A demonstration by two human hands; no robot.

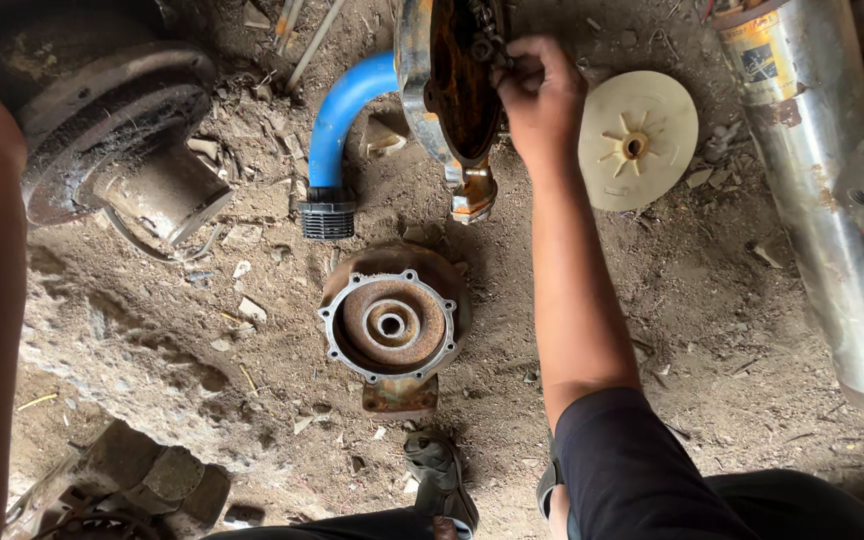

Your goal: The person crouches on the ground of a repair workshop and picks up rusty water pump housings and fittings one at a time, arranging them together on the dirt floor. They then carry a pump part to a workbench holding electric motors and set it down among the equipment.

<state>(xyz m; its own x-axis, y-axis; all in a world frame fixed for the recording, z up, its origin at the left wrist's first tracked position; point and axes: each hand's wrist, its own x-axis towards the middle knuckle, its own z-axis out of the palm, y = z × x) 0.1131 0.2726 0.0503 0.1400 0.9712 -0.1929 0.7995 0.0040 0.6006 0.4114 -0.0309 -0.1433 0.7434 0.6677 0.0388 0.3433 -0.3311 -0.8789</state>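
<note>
rusty orange pump casing, standing on edge on dirt

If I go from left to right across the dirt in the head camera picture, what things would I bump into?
Big dark rusty wheel-shaped part → blue bent pipe → rusty round pump casing → right hand → cream plastic impeller disc → shiny metal cylinder.

Pump casing stands on edge at top centre of the dirt floor, right hand on its right rim. Pipe elbow joins it on the left. Impeller disc lies flat just right of the hand. Flanged housing lies below the casing. Metal cylinder far right; motor body far left.
</note>
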